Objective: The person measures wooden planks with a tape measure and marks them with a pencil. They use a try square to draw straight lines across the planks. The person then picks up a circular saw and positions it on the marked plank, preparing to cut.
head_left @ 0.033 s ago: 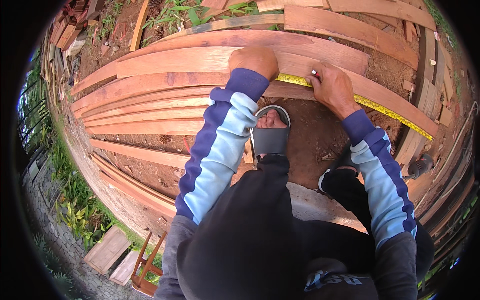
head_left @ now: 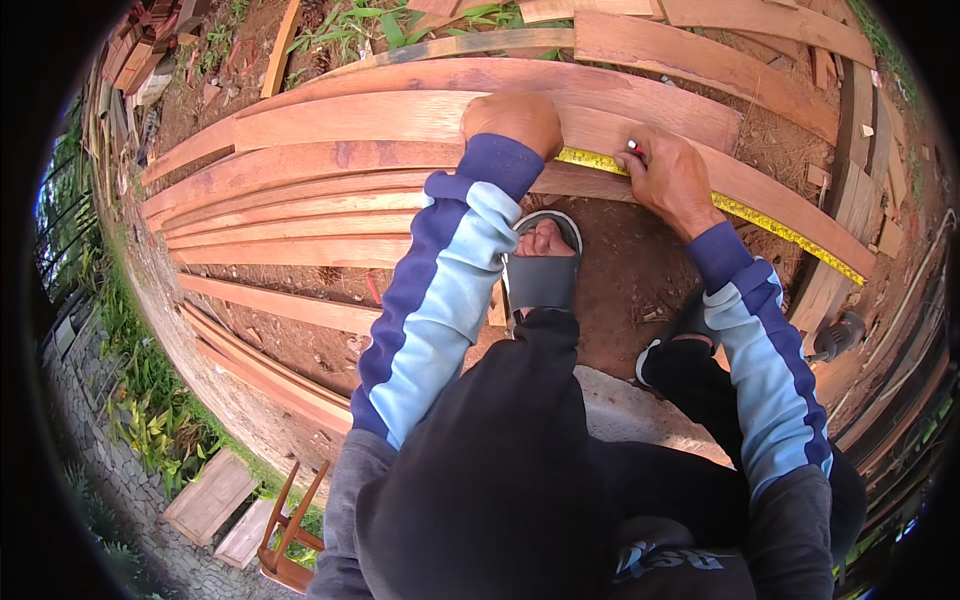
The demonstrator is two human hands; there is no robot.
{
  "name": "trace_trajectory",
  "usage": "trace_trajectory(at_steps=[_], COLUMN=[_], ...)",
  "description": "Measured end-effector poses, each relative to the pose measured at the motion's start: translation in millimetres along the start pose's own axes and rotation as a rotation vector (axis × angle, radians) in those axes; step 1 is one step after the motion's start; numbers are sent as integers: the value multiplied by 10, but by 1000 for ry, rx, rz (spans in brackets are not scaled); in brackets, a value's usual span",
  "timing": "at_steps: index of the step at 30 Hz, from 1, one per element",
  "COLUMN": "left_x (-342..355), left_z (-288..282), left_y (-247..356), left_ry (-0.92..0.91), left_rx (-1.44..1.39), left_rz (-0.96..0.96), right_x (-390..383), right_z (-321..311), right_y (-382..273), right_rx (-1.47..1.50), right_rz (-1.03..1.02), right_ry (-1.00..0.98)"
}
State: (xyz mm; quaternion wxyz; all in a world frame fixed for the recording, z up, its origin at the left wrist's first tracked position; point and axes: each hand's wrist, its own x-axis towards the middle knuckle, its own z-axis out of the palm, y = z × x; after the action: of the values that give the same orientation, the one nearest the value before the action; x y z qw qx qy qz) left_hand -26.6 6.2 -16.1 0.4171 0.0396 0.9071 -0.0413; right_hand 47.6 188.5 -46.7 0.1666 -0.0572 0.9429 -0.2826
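Note:
My left hand (head_left: 512, 127) is closed at the upper middle, where a yellow tape measure (head_left: 785, 235) runs out from under it along the near edge of a reddish wooden plank (head_left: 360, 116) toward the right end; the tape's housing is not visible. My right hand (head_left: 668, 180) rests on that plank and tape, fingers pinched round a small pen or pencil (head_left: 634, 147) with red, white and dark parts. Several similar boards (head_left: 280, 250) lie side by side below the plank, left of my sandalled foot (head_left: 540, 280).
More loose boards (head_left: 700, 70) lie beyond and at right, over reddish soil (head_left: 610, 250). A power tool (head_left: 835, 338) sits at right near thin cables. At lower left are a wooden frame with legs (head_left: 285, 560), flat panels (head_left: 210, 495), plants and stone paving (head_left: 90, 400).

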Motion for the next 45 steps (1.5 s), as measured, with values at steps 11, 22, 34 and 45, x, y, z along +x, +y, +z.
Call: trace_trajectory(at_steps=[11,22,34,45], left_x=[37,-3,-57,10], left_z=[97,85,15,63], left_y=[-38,-45,-39,-62], left_ry=[60,91,68,44], left_rx=[-30,-21,-28,-8], left_rz=[61,60,76,82], right_x=[370,293,318,328], right_z=[48,369,512,511], right_y=[-229,-192,-58,-88], right_rx=[832,1088,570,437], right_rz=[-3,115,-87,-125], right_ry=[200,43,180,151])
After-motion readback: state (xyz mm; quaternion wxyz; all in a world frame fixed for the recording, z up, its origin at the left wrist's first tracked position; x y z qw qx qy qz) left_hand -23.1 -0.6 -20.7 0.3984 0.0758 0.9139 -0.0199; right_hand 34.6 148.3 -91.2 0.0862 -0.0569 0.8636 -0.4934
